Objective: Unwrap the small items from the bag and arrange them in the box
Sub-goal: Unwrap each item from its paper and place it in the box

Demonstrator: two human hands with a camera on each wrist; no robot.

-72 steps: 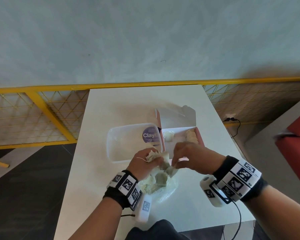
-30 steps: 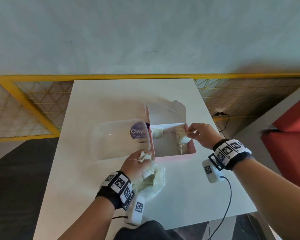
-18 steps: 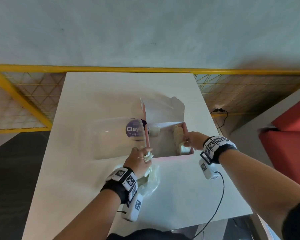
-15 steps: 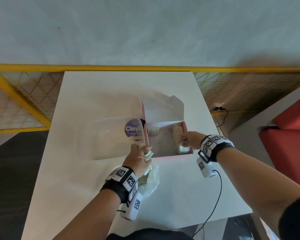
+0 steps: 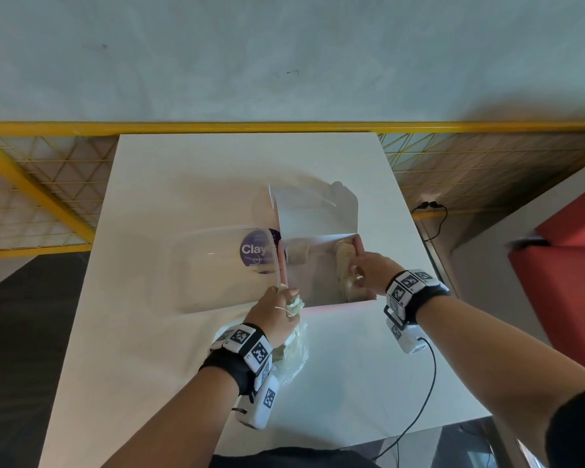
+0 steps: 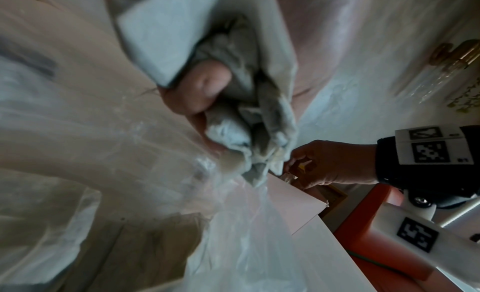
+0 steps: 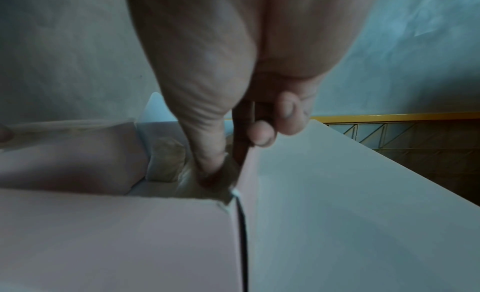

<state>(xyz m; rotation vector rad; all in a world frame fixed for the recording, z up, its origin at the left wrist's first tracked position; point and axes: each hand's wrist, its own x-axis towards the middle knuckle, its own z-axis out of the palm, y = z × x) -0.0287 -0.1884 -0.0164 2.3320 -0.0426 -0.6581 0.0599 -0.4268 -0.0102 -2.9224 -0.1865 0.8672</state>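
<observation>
Two hands work at opposite sides of the pink box (image 5: 335, 304). Leftmost on the tabletop (image 5: 190, 177) lies a clear lid (image 5: 217, 268) with a purple sticker, beyond and to the outside of the left hand (image 5: 277, 314). That grip is closed round crumpled wrapping paper (image 6: 244, 119), seemingly to keep the waste out of the way; the hand sits at the box's near left corner, probably steadying it. Just behind its wrist lies the plastic bag (image 5: 293, 352), holding more pale wrapped pieces. Across the open box, the right hand (image 5: 368, 270) reaches over the right wall, its thumb and fingers pinched on a small item (image 5: 350, 285) being set into the near right corner, in line with another item (image 5: 345, 253) just beyond the fingers. A third item (image 5: 298, 253) sits in the far left corner. Most of the box floor between them is bare, leaving room for more. The upright flap (image 5: 318, 211) closes off the far side, so entry is easiest from above or the near edge.
</observation>
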